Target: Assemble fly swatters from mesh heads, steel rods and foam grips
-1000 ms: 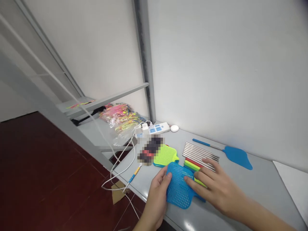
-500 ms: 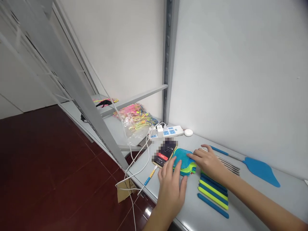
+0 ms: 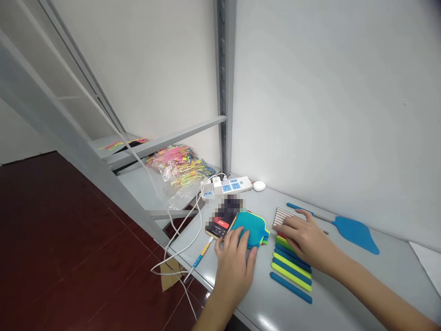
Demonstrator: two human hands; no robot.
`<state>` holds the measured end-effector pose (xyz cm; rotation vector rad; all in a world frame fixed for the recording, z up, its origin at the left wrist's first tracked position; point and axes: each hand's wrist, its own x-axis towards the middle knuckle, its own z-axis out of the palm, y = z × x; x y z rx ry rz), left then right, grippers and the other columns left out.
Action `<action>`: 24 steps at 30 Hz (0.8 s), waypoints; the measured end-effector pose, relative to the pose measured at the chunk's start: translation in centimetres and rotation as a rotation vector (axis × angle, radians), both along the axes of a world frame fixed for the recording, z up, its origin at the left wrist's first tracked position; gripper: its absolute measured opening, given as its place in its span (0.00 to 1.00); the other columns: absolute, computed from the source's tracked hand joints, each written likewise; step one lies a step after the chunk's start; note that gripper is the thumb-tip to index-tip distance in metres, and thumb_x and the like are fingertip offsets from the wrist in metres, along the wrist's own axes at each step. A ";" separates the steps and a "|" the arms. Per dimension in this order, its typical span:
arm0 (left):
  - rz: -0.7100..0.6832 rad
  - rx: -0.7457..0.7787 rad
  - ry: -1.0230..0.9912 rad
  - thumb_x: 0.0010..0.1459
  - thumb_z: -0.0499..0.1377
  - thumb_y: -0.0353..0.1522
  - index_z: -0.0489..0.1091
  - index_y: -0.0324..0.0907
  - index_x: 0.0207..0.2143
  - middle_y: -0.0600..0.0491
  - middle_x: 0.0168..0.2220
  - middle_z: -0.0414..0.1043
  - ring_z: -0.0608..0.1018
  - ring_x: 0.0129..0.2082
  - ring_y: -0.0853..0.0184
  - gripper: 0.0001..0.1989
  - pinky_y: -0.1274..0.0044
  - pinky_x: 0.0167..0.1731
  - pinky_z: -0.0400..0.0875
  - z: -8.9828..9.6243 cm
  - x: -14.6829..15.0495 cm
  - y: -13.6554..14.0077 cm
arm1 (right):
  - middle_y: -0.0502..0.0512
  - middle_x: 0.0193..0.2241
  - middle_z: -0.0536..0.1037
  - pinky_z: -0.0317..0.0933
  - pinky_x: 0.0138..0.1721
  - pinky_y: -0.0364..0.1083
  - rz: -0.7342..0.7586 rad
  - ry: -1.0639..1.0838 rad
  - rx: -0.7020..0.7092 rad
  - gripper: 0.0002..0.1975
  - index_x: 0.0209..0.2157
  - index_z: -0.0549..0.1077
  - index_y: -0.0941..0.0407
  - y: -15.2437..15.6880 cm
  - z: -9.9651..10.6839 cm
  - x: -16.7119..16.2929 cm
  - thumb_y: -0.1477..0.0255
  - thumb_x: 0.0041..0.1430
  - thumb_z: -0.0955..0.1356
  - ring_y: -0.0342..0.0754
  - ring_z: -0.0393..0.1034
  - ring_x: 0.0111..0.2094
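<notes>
My left hand [image 3: 232,262] rests its spread fingers on the near edge of a stack of perforated fly swatter heads [image 3: 254,225], blue-green on top with yellow-green and red edges below. Over a row of thin metal rods [image 3: 281,216] hovers or rests my right hand [image 3: 306,235], fingers apart and slightly bent; its fingertips partly hide the rods. Below it lies a row of blue, yellow-green and red handle grips [image 3: 292,274]. A whole blue fly swatter [image 3: 356,233] lies beyond my right hand.
A phone [image 3: 223,218] with a charging cable [image 3: 202,253] borders the stack. Behind stand a power strip [image 3: 237,185] and a white oval object [image 3: 259,186]. Bagged colourful cords [image 3: 179,163] lie on the neighbouring shelf, past a grey metal post [image 3: 225,92]. White paper [image 3: 427,266] lies right.
My right hand has left the swatter heads and moved right, over the rods. The top heads now lie more squarely stacked under my left hand. The view has shifted somewhat to the right.
</notes>
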<state>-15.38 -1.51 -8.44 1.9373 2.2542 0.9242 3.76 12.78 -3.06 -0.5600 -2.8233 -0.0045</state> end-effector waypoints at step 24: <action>-0.542 -0.139 0.269 0.47 0.61 0.56 0.50 0.47 0.67 0.37 0.68 0.47 0.54 0.66 0.44 0.49 0.47 0.59 0.49 -0.3 8.6 2.1 | 0.64 0.48 0.71 0.58 0.46 0.57 -0.603 0.034 -0.039 0.19 0.51 0.71 0.56 8.7 -5.3 13.5 0.65 0.67 0.56 0.59 0.65 0.48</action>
